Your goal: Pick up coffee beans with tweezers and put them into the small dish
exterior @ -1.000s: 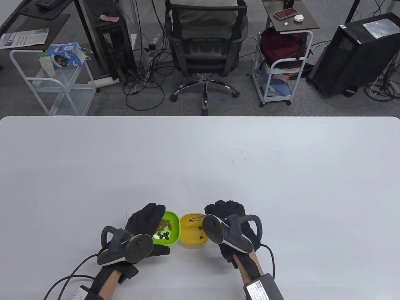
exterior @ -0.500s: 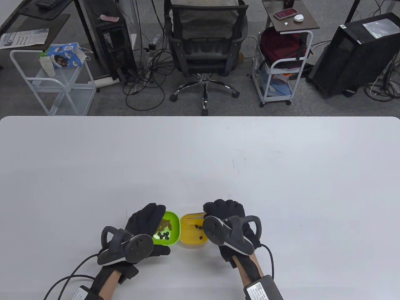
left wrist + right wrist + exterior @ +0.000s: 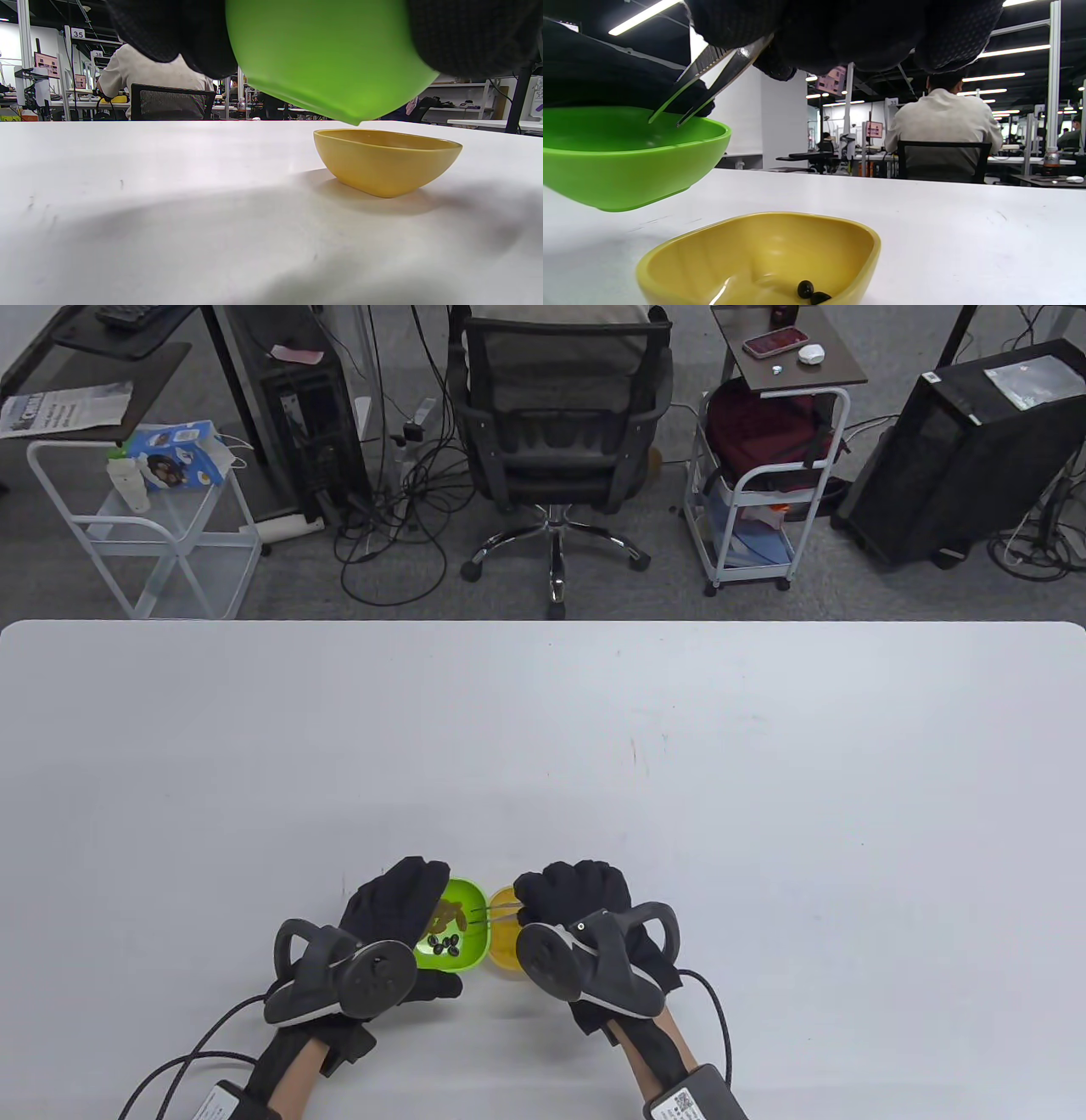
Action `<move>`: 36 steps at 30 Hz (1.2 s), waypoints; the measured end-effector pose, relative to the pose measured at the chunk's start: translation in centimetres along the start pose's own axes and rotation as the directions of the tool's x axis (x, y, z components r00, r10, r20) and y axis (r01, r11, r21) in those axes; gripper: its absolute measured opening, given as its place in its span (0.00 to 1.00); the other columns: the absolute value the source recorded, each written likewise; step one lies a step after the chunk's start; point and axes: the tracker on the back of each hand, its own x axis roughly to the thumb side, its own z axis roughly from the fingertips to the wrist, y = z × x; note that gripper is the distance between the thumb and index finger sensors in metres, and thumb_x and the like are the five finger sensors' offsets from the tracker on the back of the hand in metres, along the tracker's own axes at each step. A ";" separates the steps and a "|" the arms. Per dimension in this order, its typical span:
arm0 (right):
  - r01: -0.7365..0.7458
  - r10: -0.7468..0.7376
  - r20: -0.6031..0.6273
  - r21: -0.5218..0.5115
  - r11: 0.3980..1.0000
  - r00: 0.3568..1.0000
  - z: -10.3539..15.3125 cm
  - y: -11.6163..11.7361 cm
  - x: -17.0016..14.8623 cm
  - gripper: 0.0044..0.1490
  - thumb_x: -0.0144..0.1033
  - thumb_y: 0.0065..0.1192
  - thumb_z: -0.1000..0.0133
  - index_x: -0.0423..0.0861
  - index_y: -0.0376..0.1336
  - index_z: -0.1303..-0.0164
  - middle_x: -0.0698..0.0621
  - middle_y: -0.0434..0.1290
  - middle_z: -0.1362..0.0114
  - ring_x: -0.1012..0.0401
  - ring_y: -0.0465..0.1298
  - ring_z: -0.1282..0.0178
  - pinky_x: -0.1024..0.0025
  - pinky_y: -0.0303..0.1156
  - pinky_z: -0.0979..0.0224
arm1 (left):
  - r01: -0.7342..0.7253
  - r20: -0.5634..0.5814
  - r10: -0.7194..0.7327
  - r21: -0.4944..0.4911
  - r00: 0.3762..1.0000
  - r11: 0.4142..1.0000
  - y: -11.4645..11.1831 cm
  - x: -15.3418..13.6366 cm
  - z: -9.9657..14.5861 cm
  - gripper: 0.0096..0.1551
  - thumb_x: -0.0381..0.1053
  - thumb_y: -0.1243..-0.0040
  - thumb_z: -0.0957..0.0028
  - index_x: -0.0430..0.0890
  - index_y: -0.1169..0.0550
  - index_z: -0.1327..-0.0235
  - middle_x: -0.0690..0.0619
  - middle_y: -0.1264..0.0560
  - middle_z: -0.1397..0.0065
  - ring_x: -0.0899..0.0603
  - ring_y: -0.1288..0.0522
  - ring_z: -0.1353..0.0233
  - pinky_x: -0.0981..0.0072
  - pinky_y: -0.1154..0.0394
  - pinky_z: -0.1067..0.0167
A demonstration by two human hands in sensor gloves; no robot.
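My left hand (image 3: 399, 912) holds the green dish (image 3: 462, 931), tilted and raised off the table (image 3: 543, 746); its green underside (image 3: 331, 55) shows in the left wrist view. Several dark coffee beans (image 3: 444, 942) lie in it. My right hand (image 3: 570, 899) grips metal tweezers (image 3: 492, 909), whose tips (image 3: 666, 119) are slightly apart and empty over the green dish (image 3: 628, 156). The yellow dish (image 3: 502, 943) stands on the table beside it, partly under my right hand. Two beans (image 3: 810, 293) lie in the yellow dish (image 3: 763, 258).
The white table stretches far and to both sides. Beyond its far edge stand an office chair (image 3: 556, 415), a white cart (image 3: 153, 526) and a side cart (image 3: 764, 483).
My right hand has moved left with the tweezers, from over the yellow dish to over the green dish. A bean left the tweezers and lies in the yellow dish. The left hand has stayed still.
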 end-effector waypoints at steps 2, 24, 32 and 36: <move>-0.018 0.018 0.017 0.012 1.000 1.000 0.0 0.2 0.4 0.27 0.43 0.52 0.47 0.52 0.65 0.38 0.53 0.74 0.44 0.56 0.76 0.50 0.42 0.68 0.23 | 0.000 0.001 0.000 -0.001 1.000 1.000 0.0 0.0 0.0 0.71 0.74 0.37 0.64 0.34 0.40 0.13 0.29 0.37 0.13 0.30 0.25 0.23 0.33 0.28 0.26; -0.177 0.174 0.111 0.015 0.984 0.978 -0.1 1.7 3.1 0.27 0.44 0.53 0.47 0.52 0.65 0.37 0.54 0.74 0.44 0.56 0.76 0.50 0.43 0.68 0.23 | 0.001 0.004 -0.001 0.000 1.000 1.000 0.0 0.1 -0.1 0.71 0.74 0.37 0.64 0.34 0.40 0.13 0.29 0.37 0.13 0.30 0.25 0.23 0.33 0.28 0.26; -0.268 0.267 0.136 -0.016 0.963 0.954 0.0 1.5 3.9 0.27 0.44 0.54 0.48 0.53 0.66 0.38 0.54 0.74 0.45 0.56 0.76 0.51 0.44 0.69 0.23 | 0.008 0.003 -0.008 -0.007 1.000 1.000 0.0 0.1 -0.1 0.71 0.74 0.37 0.64 0.34 0.40 0.13 0.29 0.37 0.13 0.30 0.25 0.23 0.33 0.28 0.26; -0.272 0.271 0.140 -0.017 0.962 0.952 -0.1 1.5 4.1 0.27 0.44 0.54 0.48 0.53 0.66 0.38 0.54 0.74 0.45 0.56 0.76 0.50 0.43 0.69 0.23 | 0.009 0.004 -0.009 -0.008 1.000 1.000 0.0 0.1 -0.1 0.71 0.74 0.37 0.63 0.34 0.40 0.13 0.29 0.37 0.13 0.30 0.25 0.23 0.32 0.28 0.26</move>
